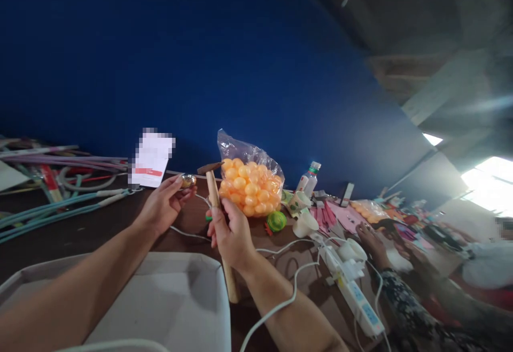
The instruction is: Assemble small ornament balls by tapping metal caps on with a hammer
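My left hand [162, 208] is raised over the brown table [100, 229] and pinches a small shiny gold-coloured object [188, 181] at its fingertips. My right hand [230, 232] is closed round the wooden handle of a small hammer [213, 192], whose dark head points up and left, close to the gold object. Just behind the hammer stands a clear plastic bag of orange balls [250, 181].
A white cardboard box [172, 298] lies open below my arms. White cables and a power strip [356, 293] run to the right. Paper cups [304, 224], a green disc [276, 220], a bottle [308, 178] and another person's hand [371, 240] are at right. Coloured ropes [60, 202] lie left.
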{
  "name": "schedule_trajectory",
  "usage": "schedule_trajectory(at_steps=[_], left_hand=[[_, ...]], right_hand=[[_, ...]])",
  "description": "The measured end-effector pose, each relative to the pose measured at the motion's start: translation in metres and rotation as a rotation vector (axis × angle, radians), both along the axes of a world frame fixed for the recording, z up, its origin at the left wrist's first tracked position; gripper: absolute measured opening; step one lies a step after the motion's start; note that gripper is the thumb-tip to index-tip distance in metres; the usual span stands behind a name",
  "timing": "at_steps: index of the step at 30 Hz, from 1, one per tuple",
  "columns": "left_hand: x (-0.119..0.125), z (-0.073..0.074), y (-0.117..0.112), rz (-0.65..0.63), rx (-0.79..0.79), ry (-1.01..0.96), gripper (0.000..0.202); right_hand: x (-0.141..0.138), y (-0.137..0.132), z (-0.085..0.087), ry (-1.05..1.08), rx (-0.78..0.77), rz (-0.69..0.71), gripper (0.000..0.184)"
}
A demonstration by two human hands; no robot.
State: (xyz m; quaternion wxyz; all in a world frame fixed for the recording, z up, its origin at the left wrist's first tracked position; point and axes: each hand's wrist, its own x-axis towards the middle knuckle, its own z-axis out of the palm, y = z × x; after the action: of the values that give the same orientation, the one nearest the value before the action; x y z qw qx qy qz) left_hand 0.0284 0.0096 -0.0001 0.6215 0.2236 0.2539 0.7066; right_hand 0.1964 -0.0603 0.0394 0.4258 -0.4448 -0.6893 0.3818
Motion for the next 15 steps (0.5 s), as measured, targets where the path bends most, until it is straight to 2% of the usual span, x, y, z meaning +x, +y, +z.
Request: schedule_trajectory(at_steps=[5,15], left_hand=[[-0.0004,0.0018,-0.0013,-0.016,0.010,0.004,0.007],[0.0008,0.0038,-0.0012,0.009,-0.047,0.001,0.005]], right_hand=[[0.0003,-0.0027,0.0042,-0.076,0.028,0.031,0.028],[-0.0007,-0.0014,-0.0049,-0.209,0.098,0.006,0.032]])
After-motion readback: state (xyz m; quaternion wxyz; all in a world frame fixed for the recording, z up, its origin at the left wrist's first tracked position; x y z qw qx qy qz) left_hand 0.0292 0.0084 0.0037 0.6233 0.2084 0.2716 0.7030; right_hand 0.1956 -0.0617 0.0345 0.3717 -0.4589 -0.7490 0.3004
